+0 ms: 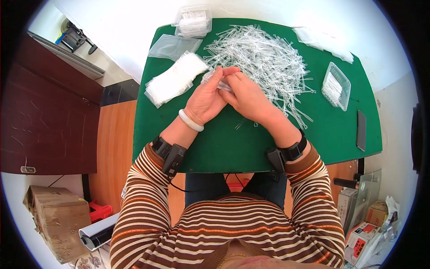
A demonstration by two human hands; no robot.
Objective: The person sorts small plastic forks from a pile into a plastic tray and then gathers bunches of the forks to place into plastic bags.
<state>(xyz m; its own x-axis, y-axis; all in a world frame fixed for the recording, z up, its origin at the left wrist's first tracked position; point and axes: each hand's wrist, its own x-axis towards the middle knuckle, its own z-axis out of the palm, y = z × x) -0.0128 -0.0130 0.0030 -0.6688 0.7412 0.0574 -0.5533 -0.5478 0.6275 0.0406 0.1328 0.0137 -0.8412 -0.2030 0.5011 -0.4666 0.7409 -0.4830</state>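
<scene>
My left hand, with a white bangle at its wrist, is closed around a small bunch of thin clear plastic sticks. Over the same bunch curl the fingers of my right hand, touching the left; they partly hide the sticks. Just beyond both hands lies a large loose heap of clear plastic sticks, some with small looped or pointed ends. A stack of white, translucent plastic bags is left of my left hand. Two or three loose sticks rest on the green cloth below the hands.
The green table bears a clear tub of sticks at right, a phone-like dark slab, and more bags at the back right. At the back left are a filled clear container and a flat clear bag.
</scene>
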